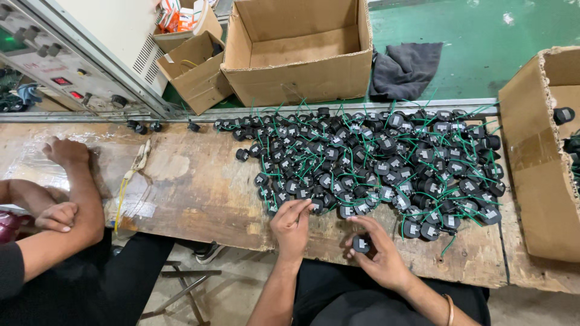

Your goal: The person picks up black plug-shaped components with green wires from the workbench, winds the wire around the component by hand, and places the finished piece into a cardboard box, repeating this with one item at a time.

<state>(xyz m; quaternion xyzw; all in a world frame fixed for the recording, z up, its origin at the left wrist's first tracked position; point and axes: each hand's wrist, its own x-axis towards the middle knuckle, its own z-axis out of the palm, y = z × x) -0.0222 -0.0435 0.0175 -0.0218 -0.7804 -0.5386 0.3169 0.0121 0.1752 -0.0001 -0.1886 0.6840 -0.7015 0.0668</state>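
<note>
The right hand grips one small black part — the left hand pinches another at the pile's edge.

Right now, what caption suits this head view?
Right hand holds one small round black part; left hand touches the green-wired pile.

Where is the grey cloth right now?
The grey cloth lies on the green floor beyond the bench, just right of the big open cardboard box.

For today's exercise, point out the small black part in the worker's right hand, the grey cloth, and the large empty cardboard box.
small black part (361,244), head view, its round top face.
grey cloth (406,67), head view, middle fold.
large cardboard box (302,78), head view, front wall.
</note>
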